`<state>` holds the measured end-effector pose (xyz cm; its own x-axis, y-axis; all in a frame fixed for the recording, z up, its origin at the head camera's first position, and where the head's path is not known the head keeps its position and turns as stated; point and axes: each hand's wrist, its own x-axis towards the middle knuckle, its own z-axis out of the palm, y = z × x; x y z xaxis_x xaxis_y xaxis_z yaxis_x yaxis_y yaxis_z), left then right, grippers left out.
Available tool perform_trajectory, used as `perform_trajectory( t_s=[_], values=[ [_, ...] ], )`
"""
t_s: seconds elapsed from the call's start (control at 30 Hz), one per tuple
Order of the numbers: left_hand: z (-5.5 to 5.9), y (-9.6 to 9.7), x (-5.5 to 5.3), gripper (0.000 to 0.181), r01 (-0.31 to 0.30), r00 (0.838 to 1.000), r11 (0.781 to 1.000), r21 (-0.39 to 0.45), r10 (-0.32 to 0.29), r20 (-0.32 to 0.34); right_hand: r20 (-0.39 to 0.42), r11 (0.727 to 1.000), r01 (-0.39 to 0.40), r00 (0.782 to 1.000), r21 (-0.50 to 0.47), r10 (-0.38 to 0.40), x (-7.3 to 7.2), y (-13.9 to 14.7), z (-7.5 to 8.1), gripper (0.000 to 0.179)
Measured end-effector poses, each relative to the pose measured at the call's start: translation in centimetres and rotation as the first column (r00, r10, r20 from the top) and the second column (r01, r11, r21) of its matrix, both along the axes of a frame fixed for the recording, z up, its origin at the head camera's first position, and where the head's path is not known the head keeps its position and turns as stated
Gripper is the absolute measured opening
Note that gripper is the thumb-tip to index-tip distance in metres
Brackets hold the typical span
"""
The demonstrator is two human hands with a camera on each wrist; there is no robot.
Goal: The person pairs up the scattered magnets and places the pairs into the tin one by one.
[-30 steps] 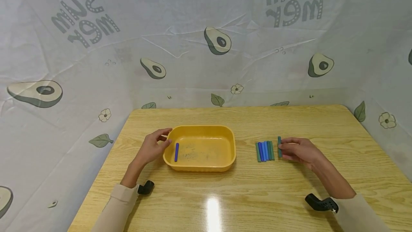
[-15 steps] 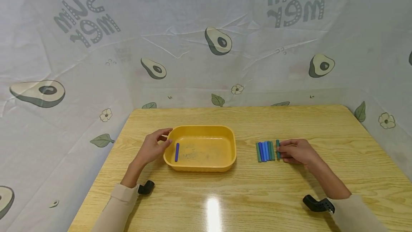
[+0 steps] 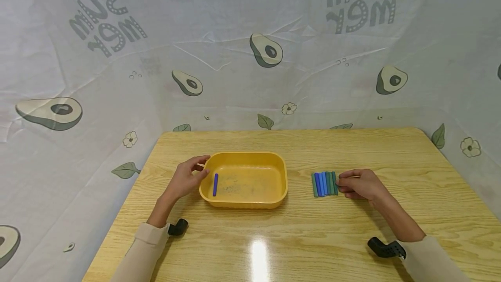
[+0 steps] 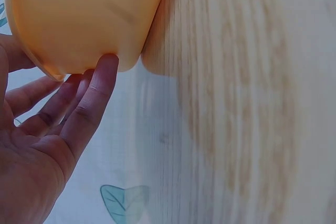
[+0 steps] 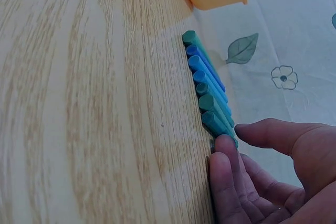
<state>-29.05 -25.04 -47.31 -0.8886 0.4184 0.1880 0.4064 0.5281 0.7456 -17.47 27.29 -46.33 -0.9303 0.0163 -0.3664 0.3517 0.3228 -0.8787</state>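
In the head view, a shallow yellow plastic tray stands left of centre with one dark blue crayon lying inside near its left end. My left hand holds the tray's left end, thumb over the rim and fingers against the outer wall. To the tray's right lies a tight side-by-side row of several blue and green crayons. My right hand is at the row's right end, fingertips beside the last green crayon, whose upper side shows uncovered in the right wrist view.
Everything stands on a light wooden table. A pale cloth printed with avocados, leaves and flowers hangs behind and at both sides. Black wrist mounts sit at both cuffs. Bare wood lies between tray and crayons.
My right hand has moved left and set the green crayon against the right end of the row; its fingertips now lie beside it. My left hand stays at the tray.
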Motion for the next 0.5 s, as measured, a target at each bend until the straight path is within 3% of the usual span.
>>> perform_trajectory(
  t_s=[0.5],
  values=[
    [-0.18, -0.14, 0.01, 0.047, 0.009, 1.000, 1.000, 0.007, -0.009, -0.014, 0.025, 0.998, -0.012, 1.000, -0.069, 0.014, -0.14, 0.11, 0.47, 0.061]
  ],
)
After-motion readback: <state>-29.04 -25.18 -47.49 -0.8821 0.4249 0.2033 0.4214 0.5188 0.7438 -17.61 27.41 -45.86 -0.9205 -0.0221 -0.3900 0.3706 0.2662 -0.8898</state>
